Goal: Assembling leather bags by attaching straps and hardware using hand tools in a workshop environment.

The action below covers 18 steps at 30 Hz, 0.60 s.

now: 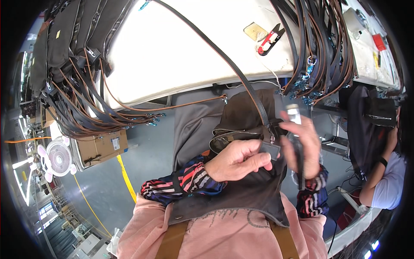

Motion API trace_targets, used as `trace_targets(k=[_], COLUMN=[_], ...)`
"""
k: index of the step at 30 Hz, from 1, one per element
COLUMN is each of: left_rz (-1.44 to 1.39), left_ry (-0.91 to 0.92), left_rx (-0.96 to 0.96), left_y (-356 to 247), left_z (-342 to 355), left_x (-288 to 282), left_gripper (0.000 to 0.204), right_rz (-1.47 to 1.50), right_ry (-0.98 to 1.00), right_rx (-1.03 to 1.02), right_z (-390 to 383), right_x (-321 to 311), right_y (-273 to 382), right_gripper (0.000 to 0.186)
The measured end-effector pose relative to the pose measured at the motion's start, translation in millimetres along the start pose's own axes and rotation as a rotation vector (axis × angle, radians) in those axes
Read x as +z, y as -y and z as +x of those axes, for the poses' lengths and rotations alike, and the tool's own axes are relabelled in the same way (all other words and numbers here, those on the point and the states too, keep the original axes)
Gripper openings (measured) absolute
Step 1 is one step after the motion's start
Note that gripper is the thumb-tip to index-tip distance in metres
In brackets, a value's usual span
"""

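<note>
Dark zippered bag [248,108] at centre frame, black strap [225,57] running to top edge.
Left hand [237,162] pinches small dark rectangular piece [270,150] by strap's lower end; blurred right hand [307,140] grasps silver-ended dark tool [298,160], right of centre.

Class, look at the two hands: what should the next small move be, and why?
Probably bring the silver-ended tool to the dark rectangular piece. The left hand pinches that piece in front of the open zipped bag, while the right hand, blurred, holds the tool close beside it, so little travel seems needed.
</note>
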<state>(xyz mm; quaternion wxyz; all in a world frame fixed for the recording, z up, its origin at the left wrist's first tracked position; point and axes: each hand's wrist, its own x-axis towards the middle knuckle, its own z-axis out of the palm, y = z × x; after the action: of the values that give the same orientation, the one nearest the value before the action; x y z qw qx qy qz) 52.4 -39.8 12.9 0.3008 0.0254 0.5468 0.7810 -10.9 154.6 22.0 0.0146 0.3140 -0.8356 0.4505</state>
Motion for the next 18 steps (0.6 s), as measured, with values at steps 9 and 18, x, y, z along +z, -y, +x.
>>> trace_targets(k=[9, 18], left_rz=[1.053, 0.514], left_ry=[-0.600, -0.520], left_rx=[0.588, 0.246], left_y=[-35, -13], left_z=[-14, -2], left_x=[-14, -13], left_gripper=[0.048, 0.032], right_rz=[0.371, 0.544], right_ry=[-0.141, -0.234], right_rx=[0.258, 0.488], right_z=[-5, 19], right_x=[43, 40], right_y=[-2, 7], right_gripper=[0.013, 0.016])
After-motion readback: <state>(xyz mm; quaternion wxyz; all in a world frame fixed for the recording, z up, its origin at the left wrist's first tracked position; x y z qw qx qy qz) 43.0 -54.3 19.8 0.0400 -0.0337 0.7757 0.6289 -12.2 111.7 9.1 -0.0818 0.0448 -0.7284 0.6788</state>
